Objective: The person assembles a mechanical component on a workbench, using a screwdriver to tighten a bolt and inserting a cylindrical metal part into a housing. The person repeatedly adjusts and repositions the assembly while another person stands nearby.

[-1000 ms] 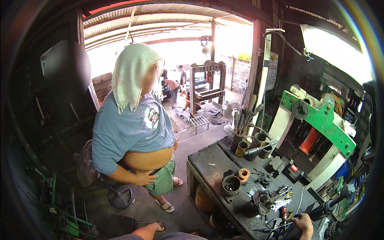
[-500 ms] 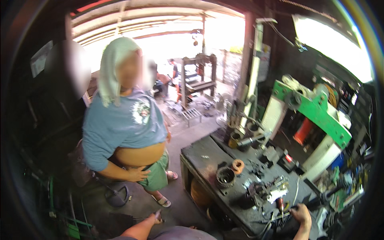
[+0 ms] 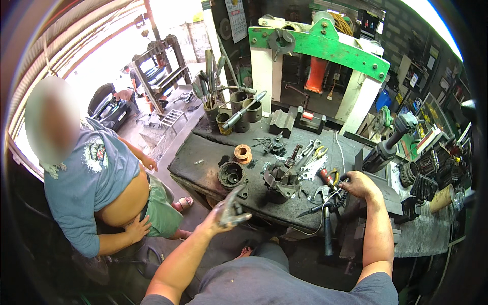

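Observation:
My left hand [image 3: 229,213], grey with grime and a little blurred, is raised in front of the bench edge. Its fingers are spread, and I see nothing held. Nearest to it is a round dark metal housing [image 3: 232,175] with a hollow centre. Over the right part of the bench, my right hand [image 3: 360,184] has its blackened fingers curled down; whatever they grip is too small to make out. Close by lie a red-handled screwdriver [image 3: 326,176], a dark-handled hammer [image 3: 328,231] and several wrenches [image 3: 312,160]. A dark claw-shaped metal part [image 3: 280,185] stands mid-bench.
A person in a blue shirt [image 3: 109,168] stands at my left, hand on hip. Behind the dark workbench [image 3: 195,157] rises a green-and-white press frame [image 3: 317,46]. A copper-coloured ring [image 3: 243,153] and tool-filled cans [image 3: 212,117] stand on the bench. A cable hangs off its front.
My view has swung right and down toward the bench. My left hand has come up from low by my side to the bench front. My right hand stays over the tools.

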A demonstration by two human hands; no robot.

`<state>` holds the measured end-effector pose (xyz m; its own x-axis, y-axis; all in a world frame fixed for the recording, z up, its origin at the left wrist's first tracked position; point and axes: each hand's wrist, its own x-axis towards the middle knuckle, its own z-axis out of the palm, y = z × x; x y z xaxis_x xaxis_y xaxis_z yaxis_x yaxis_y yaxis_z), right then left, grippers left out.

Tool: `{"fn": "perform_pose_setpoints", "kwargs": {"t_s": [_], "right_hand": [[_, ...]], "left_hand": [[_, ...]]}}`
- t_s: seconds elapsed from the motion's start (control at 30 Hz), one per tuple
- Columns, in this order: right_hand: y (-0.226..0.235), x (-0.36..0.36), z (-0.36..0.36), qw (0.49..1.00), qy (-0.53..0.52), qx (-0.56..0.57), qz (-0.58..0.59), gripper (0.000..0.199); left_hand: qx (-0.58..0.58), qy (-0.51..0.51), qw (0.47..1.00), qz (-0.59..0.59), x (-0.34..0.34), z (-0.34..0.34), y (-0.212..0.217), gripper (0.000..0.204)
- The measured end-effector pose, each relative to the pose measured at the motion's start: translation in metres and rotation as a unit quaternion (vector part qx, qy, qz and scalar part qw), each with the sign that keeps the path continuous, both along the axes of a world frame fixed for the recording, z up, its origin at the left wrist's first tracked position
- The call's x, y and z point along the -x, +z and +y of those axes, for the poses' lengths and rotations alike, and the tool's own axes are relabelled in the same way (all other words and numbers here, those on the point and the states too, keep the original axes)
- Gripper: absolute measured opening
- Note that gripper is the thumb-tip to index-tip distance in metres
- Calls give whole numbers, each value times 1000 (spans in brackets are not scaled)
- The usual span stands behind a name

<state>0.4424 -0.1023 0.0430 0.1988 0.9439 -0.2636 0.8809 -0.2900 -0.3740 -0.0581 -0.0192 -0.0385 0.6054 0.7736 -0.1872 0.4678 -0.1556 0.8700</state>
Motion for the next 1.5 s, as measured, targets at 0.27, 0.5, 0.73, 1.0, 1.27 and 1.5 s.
{"fn": "perform_pose_setpoints", "kwargs": {"t_s": [0.27,0.5,0.73,1.0,1.27,1.5], "right_hand": [[-10,-9,-5,1000,6,-20,7,43],[-11,-17,-2,1000,-1,11,10,52],[4,-12,-6,998,-7,15,67,45],[2,-14,-6,998,9,2,69,44],[-12,-23,-3,998,14,-18,52,54],[-13,-24,-3,998,21,-24,61,51]], "left_hand": [[-204,-87,971,89,-111,55,55,88],[-263,-147,940,161,-117,73,55,92],[-198,-156,966,49,-119,89,18,87],[-259,-162,951,43,-110,106,0,90],[-255,-170,952,-5,-109,101,-4,91],[-235,-164,958,-1,-109,101,-2,92]]}}
